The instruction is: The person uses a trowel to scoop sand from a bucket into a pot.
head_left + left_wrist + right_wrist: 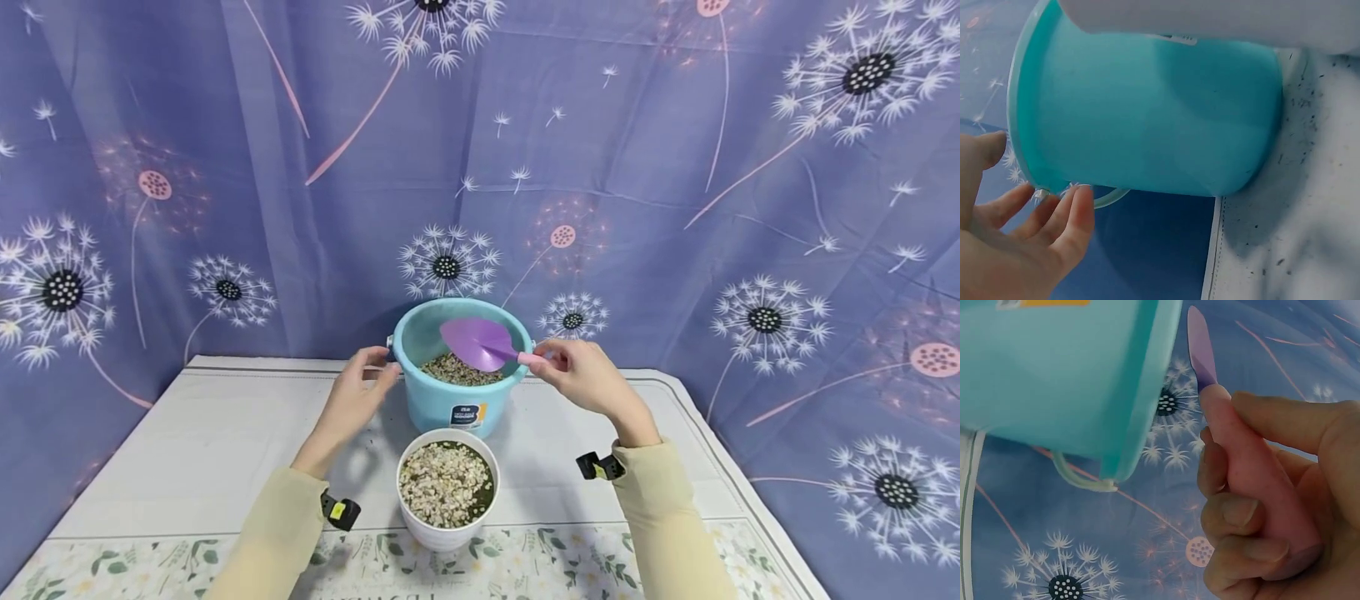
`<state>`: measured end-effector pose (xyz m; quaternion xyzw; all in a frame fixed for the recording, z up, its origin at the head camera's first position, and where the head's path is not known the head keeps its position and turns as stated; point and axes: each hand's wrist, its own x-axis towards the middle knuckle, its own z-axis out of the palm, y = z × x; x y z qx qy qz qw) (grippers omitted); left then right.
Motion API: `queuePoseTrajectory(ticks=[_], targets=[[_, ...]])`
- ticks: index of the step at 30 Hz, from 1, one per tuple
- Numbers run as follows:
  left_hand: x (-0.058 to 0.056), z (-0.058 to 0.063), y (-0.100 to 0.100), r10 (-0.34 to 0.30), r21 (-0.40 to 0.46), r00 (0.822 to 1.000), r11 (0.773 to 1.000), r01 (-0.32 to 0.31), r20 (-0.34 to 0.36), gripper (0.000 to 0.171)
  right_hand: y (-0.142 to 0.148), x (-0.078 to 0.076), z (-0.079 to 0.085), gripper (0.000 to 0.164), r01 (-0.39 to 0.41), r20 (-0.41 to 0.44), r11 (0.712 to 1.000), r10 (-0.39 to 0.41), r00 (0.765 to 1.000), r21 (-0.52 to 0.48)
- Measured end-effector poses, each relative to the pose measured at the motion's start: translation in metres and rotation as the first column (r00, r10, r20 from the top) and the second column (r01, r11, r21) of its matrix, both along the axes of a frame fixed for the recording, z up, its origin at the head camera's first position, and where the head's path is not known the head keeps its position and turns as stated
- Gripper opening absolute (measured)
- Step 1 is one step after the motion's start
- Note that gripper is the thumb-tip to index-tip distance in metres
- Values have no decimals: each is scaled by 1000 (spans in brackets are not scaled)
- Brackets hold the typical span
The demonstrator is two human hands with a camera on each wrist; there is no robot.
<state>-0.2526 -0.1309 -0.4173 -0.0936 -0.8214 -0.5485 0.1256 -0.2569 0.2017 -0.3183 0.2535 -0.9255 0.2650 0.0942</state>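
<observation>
My right hand [588, 379] grips the pink handle of a garden trowel [1250, 475]. Its purple blade [476, 342] hangs over the mouth of a light blue bucket [431, 408], and no soil shows on it. Inside the bucket lies a brownish grainy potting mix [450, 371], partly hidden by the blade. At the bucket's left rim is my left hand [352, 400], fingers loosely bent beside the handle joint and thumb apart from them. A white pot [442, 539] stands in front of the bucket, with pale granules [442, 483] covering much of its dark filling.
The bucket's thin carrying handle [1079, 478] hangs down at its side. Dark crumbs [1279, 262] are scattered on the white table cover [247, 442]. A floral mat [135, 567] lies along the near edge. Behind everything hangs a blue dandelion-print curtain [360, 225].
</observation>
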Motion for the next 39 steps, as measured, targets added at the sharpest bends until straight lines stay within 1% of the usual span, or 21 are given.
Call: queuePoseTrajectory(ticks=[3,5,6,9,12,16,19,23,25,28,34,37,39], targets=[[-8,5,2,44,-26,999,999,-44,-1,57,-1,-8,-1,25,-10,4,1000,10,1000,27],[-12,8,4,65,-42,998,997,-65,7,57,-2,-14,-2,26,0,20,999,-1,1000,47],[-14,10,5,67,-43,998,997,-66,18,57,-2,-16,-2,27,11,29,998,-12,1000,59],[-20,14,8,61,-46,997,997,-59,55,58,-4,-23,-1,31,47,51,993,-53,997,108],[-26,18,9,37,-28,995,999,-35,92,59,-6,-29,1,34,71,57,984,-81,995,161],[-33,21,10,15,9,994,1000,-16,110,55,-9,-39,3,34,65,37,970,-76,996,233],[-37,21,12,27,24,994,999,-30,103,49,-14,-46,4,33,43,25,957,-52,998,288],[-39,18,16,63,69,994,995,-69,95,44,-24,-55,7,24,32,0,925,-34,999,378],[-40,17,19,72,110,992,990,-83,100,43,-29,-59,9,21,42,-13,902,-40,999,430],[-41,15,22,75,160,991,983,-92,110,42,-35,-64,11,20,56,-23,869,-52,998,492],[-42,15,24,80,173,990,980,-100,119,44,-45,-75,12,22,109,-64,817,-88,994,567],[-42,14,23,77,174,989,980,-98,125,44,-51,-79,9,22,146,-90,791,-115,989,595],[-41,14,23,72,176,989,980,-94,128,44,-55,-81,6,21,174,-121,768,-126,985,616]])
